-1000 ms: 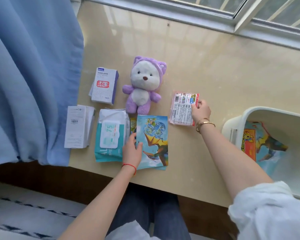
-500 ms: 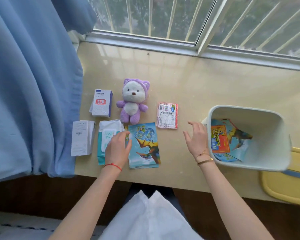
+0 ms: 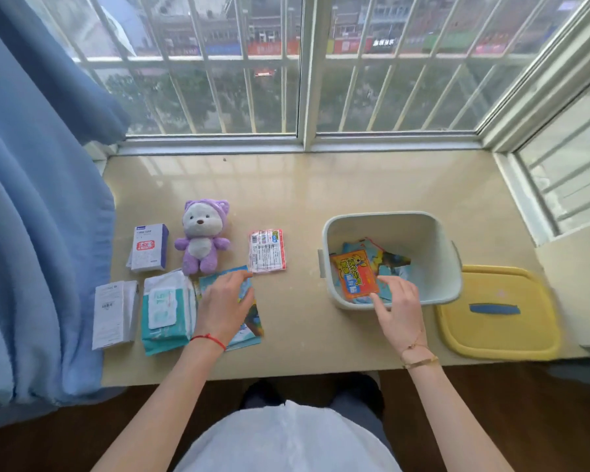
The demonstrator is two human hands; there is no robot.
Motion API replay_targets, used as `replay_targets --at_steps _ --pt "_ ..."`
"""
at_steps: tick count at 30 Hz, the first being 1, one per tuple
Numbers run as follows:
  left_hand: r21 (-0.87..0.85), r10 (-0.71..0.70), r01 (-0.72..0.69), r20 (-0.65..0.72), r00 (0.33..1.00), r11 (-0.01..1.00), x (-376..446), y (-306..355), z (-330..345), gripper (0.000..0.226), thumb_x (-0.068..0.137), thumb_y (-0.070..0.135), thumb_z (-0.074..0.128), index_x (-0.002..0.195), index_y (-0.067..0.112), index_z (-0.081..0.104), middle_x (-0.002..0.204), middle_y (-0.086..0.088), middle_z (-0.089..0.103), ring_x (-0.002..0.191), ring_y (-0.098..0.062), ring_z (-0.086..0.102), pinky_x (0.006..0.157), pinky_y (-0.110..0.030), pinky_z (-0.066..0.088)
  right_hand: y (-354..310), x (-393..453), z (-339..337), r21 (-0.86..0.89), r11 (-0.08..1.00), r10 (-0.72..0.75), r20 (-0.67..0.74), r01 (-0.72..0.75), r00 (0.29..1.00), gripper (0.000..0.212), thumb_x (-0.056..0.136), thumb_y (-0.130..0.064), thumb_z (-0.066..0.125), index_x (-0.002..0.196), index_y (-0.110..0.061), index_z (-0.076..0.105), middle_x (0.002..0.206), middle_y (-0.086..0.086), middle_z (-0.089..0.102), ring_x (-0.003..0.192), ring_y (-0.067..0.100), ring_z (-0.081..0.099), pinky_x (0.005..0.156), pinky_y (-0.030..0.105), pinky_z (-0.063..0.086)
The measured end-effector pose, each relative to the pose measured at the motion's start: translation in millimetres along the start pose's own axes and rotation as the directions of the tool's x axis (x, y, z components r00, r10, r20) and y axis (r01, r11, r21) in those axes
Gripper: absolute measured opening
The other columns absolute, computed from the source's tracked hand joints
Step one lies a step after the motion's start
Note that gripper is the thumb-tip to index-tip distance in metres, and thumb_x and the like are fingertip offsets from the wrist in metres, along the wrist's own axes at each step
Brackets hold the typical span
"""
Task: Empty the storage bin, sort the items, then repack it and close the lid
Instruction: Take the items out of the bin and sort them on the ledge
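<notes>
- A glossy beige sill under the window carries everything.
- Far left: a white box, then a teal wipes pack just beside it.
- Behind them: a white-and-purple box and a purple plush bear (lying on its back).
- Middle: blue picture packets, and a red-edged sachet.
- Right: a pale green bin, with its yellow lid just beside it.

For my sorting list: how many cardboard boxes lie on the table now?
2. The purple-edged box lies left of the plush bear. The white box lies left of the wipes pack. The bin may hide more.
</notes>
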State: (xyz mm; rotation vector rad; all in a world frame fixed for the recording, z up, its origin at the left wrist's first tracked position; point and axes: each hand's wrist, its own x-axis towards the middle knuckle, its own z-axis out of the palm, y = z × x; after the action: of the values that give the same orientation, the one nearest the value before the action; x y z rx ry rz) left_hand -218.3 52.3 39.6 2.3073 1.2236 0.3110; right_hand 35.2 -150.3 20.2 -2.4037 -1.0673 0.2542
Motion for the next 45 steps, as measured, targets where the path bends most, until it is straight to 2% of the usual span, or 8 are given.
replay_targets --at_steps 6,10,16,24,29,37,40,45 --pt "-0.029 -0.005 0.003 -0.065 0.998 1.0 2 98 54 0.025 0.084 0.027 0.057 0.108 0.021 0.063 0.105 -0.001 0.067 0.098 -0.023 0.063 0.084 -0.039 0.051 86 25 -61 -0.014 0.999 -0.029 0.026 0.03 0.999 0.032 0.087 -0.019 0.064 0.118 -0.011 0.058 0.115 0.005 0.06 0.112 0.02 0.049 0.099 0.026 0.036" --pt "-0.041 -0.051 0.047 -0.116 0.992 0.998 6 160 86 0.025 0.086 0.021 0.061 0.111 0.02 0.063 0.105 -0.001 0.065 0.096 -0.021 0.062 0.078 -0.037 0.052 137 53 -91 -0.04 0.996 -0.073 0.075 0.077 0.994 0.034 0.087 -0.018 0.063 0.119 -0.009 0.058 0.116 0.007 0.061 0.112 0.023 0.051 0.101 0.032 0.038" --pt "-0.078 -0.166 0.162 -0.056 0.985 0.984 32 206 130 0.027 0.089 0.021 0.058 0.115 0.017 0.061 0.107 -0.006 0.065 0.095 -0.025 0.062 0.078 -0.036 0.051 181 100 -94 -0.015 0.993 -0.115 0.218 0.121 0.969 0.033 0.087 -0.016 0.062 0.119 -0.007 0.057 0.116 0.01 0.06 0.112 0.027 0.051 0.102 0.033 0.037" --pt "-0.035 -0.388 0.399 0.169 0.906 0.916 91 203 205 0.039 0.089 0.025 0.059 0.124 0.011 0.052 0.12 -0.008 0.06 0.108 -0.024 0.057 0.091 -0.037 0.048 188 169 -32 -0.025 0.988 -0.13 0.417 0.155 0.9 0.037 0.09 -0.022 0.059 0.124 -0.009 0.054 0.123 0.009 0.057 0.117 0.025 0.05 0.102 0.03 0.036" --pt "0.07 -0.523 0.525 0.271 0.808 0.848 113 184 257 0.046 0.089 0.032 0.06 0.127 0.011 0.047 0.119 -0.01 0.058 0.105 -0.026 0.057 0.084 -0.035 0.047 200 201 22 -0.064 0.991 -0.068 0.501 0.116 0.863 0.042 0.091 -0.023 0.057 0.129 -0.006 0.048 0.126 0.012 0.053 0.119 0.027 0.046 0.103 0.034 0.036" --pt "0.129 -0.67 0.666 0.292 0.683 0.735 121 157 304 0.042 0.084 0.032 0.067 0.113 0.009 0.047 0.111 -0.012 0.059 0.1 -0.03 0.059 0.072 -0.037 0.046 209 217 91 -0.121 0.991 0.03 0.636 0.061 0.771 0.037 0.088 -0.028 0.059 0.118 -0.009 0.05 0.114 0.014 0.053 0.106 0.032 0.051 0.086 0.037 0.045" --pt "0.089 -0.7 0.707 0.274 0.66 0.702 120 151 313 0.05 0.078 0.031 0.074 0.113 0.009 0.047 0.113 -0.013 0.058 0.101 -0.032 0.059 0.073 -0.038 0.047 211 215 102 -0.158 0.98 0.008 0.631 0.118 0.776 0.039 0.086 -0.029 0.061 0.117 -0.009 0.051 0.115 0.014 0.053 0.107 0.031 0.048 0.09 0.037 0.041" --pt "-0.027 -0.729 0.758 0.253 0.636 0.652 121 145 320 0.059 0.07 0.026 0.082 0.114 0.009 0.046 0.115 -0.012 0.06 0.102 -0.032 0.061 0.077 -0.039 0.048 210 212 106 -0.142 0.987 0.029 0.627 0.077 0.779 0.032 0.087 -0.023 0.06 0.115 -0.008 0.053 0.113 0.015 0.053 0.105 0.032 0.052 0.089 0.036 0.043"
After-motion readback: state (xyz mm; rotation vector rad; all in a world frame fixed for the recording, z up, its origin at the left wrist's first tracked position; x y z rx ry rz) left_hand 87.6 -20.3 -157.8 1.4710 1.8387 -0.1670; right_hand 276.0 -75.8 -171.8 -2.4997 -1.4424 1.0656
